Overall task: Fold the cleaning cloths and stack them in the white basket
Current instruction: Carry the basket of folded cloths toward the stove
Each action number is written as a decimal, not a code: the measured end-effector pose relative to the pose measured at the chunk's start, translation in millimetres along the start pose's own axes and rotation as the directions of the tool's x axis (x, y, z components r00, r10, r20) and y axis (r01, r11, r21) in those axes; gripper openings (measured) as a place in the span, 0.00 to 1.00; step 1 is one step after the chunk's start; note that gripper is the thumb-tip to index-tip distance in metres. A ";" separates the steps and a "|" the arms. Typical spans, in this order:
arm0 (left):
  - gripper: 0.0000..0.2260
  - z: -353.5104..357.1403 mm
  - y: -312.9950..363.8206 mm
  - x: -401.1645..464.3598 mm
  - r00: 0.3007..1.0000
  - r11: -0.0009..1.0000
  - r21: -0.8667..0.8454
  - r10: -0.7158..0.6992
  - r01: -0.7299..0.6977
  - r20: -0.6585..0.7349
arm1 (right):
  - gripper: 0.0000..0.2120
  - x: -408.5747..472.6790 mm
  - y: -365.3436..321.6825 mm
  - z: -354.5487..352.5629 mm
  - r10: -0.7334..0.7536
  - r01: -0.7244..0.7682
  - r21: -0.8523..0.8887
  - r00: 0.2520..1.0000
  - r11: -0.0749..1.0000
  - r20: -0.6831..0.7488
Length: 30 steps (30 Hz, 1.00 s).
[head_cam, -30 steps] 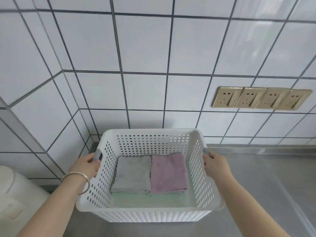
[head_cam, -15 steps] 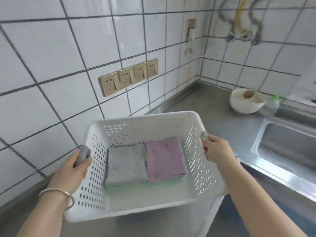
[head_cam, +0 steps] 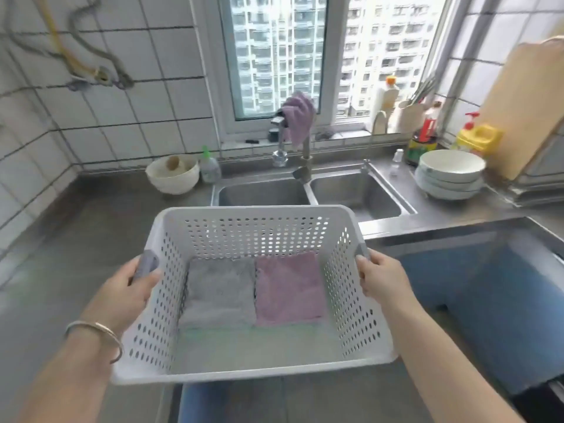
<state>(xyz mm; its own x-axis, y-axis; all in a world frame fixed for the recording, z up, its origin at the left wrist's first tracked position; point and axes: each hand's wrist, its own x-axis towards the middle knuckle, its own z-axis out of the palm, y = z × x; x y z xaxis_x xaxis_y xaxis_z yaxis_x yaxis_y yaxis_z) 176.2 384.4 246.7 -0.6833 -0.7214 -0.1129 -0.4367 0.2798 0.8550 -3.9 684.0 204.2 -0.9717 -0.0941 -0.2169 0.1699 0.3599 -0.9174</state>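
A person is holding the white basket by its two short sides, clear of the steel counter. The left hand is curling round the grey handle on the basket's left rim, with a metal bangle sitting on that wrist. The right hand is wrapping its fingers over the handle on the right rim, thumb on top.

Inside, toward the far wall of the basket, two folded cloths are lying side by side and touching: the grey cloth on the left, the pink cloth on the right. Both are resting on a pale green cloth whose near edge is showing under them; the near part of the basket floor is blurred and hard to read.

Beyond the basket a double sink is sitting in the counter, with a tap between the bowls and a purple cloth hanging over it. Far left, a white bowl is standing just beside a green-capped bottle. Far right, stacked white bowls are resting near a yellow bottle and a wooden board leaning against the wall. A window is filling the far wall.
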 end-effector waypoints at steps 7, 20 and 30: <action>0.09 212.2 115.8 10.7 0.929 0.987 0.048 0.128 -0.154 0.347 | 0.11 30.8 55.8 -208.3 0.120 -0.113 0.042 0.937 0.993 -0.328; 0.15 512.0 274.1 -39.8 0.746 0.950 -0.031 0.263 -0.310 0.612 | 0.16 94.5 145.4 -462.3 0.254 -0.237 0.114 0.730 0.965 -0.634; 0.07 709.7 368.4 -8.8 0.584 0.921 -0.097 0.318 -0.377 0.747 | 0.09 172.8 178.7 -568.4 0.380 -0.370 0.189 0.557 0.910 -0.739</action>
<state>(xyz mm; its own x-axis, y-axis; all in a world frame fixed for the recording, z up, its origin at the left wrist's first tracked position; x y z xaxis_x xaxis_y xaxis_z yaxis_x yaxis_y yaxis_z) -393.9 943.4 203.4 -0.9750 0.1403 -0.1724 -0.0880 0.4684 0.8791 -234.9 1259.7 192.5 -0.5981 0.7699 -0.2226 0.5451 0.1872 -0.8172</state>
